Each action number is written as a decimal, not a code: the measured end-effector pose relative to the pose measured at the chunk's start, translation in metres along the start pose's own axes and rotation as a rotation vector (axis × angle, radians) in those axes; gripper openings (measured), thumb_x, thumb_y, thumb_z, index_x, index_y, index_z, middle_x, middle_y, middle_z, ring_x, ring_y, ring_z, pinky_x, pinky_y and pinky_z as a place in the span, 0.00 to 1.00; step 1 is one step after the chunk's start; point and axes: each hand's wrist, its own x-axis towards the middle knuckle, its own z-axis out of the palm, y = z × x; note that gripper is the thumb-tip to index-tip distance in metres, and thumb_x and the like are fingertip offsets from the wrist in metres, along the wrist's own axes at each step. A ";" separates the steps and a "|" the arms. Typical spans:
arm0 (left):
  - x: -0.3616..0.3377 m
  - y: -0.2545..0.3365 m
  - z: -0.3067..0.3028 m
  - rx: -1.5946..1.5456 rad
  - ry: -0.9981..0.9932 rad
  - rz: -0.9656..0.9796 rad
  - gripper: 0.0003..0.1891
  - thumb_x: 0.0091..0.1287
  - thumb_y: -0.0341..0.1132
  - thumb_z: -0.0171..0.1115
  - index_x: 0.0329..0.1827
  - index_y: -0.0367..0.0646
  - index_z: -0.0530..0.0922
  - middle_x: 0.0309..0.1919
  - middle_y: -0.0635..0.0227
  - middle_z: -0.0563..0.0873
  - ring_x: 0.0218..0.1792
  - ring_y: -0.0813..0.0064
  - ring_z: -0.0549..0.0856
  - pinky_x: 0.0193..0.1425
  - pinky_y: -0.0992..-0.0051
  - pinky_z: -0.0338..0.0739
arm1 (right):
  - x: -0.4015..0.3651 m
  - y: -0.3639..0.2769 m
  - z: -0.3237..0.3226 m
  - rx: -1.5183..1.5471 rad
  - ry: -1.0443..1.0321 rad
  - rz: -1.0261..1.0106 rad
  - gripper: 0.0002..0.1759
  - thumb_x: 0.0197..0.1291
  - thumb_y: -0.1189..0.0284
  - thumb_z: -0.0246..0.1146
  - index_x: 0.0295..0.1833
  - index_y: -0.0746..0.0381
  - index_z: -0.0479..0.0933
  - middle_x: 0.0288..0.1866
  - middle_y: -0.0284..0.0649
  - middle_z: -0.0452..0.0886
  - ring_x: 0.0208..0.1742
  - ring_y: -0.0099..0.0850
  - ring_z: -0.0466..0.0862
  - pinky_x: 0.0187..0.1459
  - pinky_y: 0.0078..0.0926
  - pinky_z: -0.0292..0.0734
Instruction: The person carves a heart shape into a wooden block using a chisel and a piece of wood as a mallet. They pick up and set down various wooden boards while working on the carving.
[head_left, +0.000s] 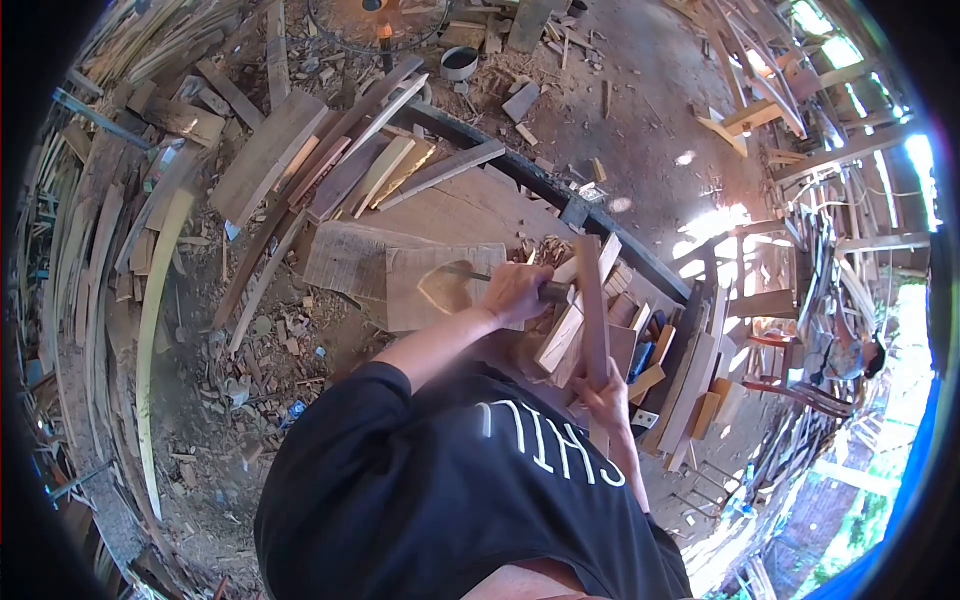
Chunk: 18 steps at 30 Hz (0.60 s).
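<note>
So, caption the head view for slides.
Left hand holds a chisel over a heart-marked board; right hand grips a wooden bar.

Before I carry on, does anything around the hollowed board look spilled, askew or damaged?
Wood scraps lie strewn left of the board, and the planks ahead of it lie at uneven angles, which looks untidy. I see no clear damage; the board's hollow looks carved.
</note>
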 end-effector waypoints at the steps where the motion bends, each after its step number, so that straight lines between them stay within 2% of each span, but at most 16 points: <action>1: -0.004 0.004 0.000 -0.027 0.043 0.036 0.12 0.49 0.36 0.71 0.33 0.49 0.77 0.24 0.64 0.83 0.29 0.56 0.86 0.33 0.58 0.77 | -0.008 -0.001 -0.005 0.123 0.042 0.039 0.25 0.59 0.70 0.70 0.60 0.62 0.73 0.39 0.37 0.83 0.38 0.26 0.83 0.37 0.23 0.79; 3: -0.011 0.019 -0.002 -0.105 0.106 0.116 0.16 0.46 0.36 0.72 0.36 0.49 0.75 0.23 0.65 0.81 0.30 0.56 0.85 0.34 0.59 0.76 | -0.022 -0.011 -0.011 0.258 0.134 0.122 0.27 0.61 0.70 0.70 0.64 0.63 0.71 0.44 0.36 0.81 0.36 0.24 0.83 0.36 0.24 0.80; 7: -0.009 0.033 -0.012 -0.197 0.096 0.221 0.15 0.47 0.40 0.74 0.33 0.51 0.76 0.24 0.66 0.82 0.31 0.58 0.85 0.36 0.59 0.76 | -0.041 -0.036 -0.013 0.384 0.178 0.133 0.30 0.64 0.66 0.70 0.67 0.63 0.68 0.42 0.37 0.82 0.30 0.20 0.82 0.31 0.20 0.80; 11: -0.008 0.024 -0.016 -0.222 0.051 0.182 0.16 0.46 0.40 0.74 0.34 0.50 0.76 0.24 0.65 0.83 0.31 0.57 0.86 0.35 0.58 0.77 | -0.051 -0.048 -0.010 0.295 0.178 0.059 0.30 0.64 0.64 0.70 0.67 0.63 0.68 0.40 0.36 0.82 0.31 0.21 0.82 0.31 0.21 0.80; 13: -0.008 0.021 -0.018 -0.285 0.035 0.120 0.16 0.44 0.35 0.74 0.32 0.50 0.74 0.24 0.65 0.83 0.31 0.55 0.85 0.34 0.58 0.75 | -0.050 -0.057 -0.008 0.244 0.216 0.016 0.32 0.64 0.63 0.70 0.68 0.62 0.67 0.39 0.36 0.82 0.31 0.21 0.82 0.31 0.21 0.80; 18: -0.003 0.016 -0.029 -0.337 0.009 0.101 0.15 0.46 0.38 0.75 0.31 0.49 0.76 0.24 0.63 0.84 0.31 0.55 0.86 0.33 0.58 0.76 | -0.052 -0.087 -0.013 0.253 0.249 0.014 0.32 0.63 0.63 0.70 0.67 0.61 0.66 0.37 0.35 0.81 0.32 0.21 0.82 0.32 0.22 0.81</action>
